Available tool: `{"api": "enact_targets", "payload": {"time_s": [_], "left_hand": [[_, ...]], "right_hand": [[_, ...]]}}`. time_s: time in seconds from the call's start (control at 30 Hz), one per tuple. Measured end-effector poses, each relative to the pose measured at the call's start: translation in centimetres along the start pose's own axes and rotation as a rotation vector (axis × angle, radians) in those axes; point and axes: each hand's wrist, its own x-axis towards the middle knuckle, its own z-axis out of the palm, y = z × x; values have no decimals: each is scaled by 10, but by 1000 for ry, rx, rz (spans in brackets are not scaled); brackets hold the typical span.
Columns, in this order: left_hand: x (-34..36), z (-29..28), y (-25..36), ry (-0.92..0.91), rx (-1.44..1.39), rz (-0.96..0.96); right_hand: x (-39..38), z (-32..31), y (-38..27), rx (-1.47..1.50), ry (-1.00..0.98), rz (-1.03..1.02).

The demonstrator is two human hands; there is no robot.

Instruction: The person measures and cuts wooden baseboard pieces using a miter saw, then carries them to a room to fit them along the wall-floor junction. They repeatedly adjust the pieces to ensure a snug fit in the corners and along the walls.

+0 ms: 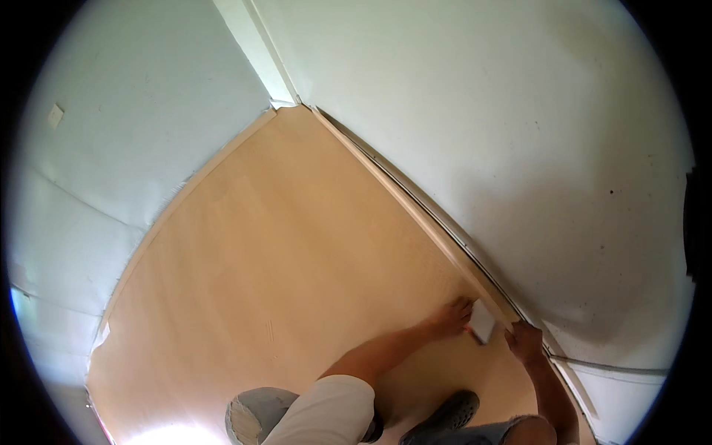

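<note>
Left hand (452, 317) grips a small white block (482, 322), pressed against the wooden baseboard (415, 211) where floor (282, 259) meets right wall (519, 148). Right hand (525, 343), fingers curled, rests on the baseboard just beside it. Open floor extends leftward to the far wall (133, 126).

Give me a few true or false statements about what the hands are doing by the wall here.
1. The left hand touches a small white block. True.
2. The block lies in the middle of the floor. False: it sits by the wooden baseboard at the wall.
3. The right hand is at the baseboard. True.
4. The floor is dark tile. False: it is light wood.
5. The person is barefoot. False: a dark shoe shows.
</note>
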Motion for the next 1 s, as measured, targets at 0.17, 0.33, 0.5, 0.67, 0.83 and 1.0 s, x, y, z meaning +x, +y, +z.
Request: {"api": "enact_targets", "payload": {"time_s": [0.17,0.33,0.5,0.67,0.83,1.0], "left_hand": [[-64,-38,-22,-271,-213,-295],[-34,-60,-75,204,-481,-862],[43,-44,-101,565,-990,-1086],[40,-4,-145,769,-785,-1112],[55,-33,-134,594,-883,-1202],[61,-28,-142,620,-910,-1168]], "right_hand": [[33,23,-19,82,11,-8],[87,53,-50,51,-14,56],[122,61,-57,21,30,70],[150,66,-88,-12,-97,142],[150,70,-74,-57,13,154],[150,76,-73,-89,72,192]]}}
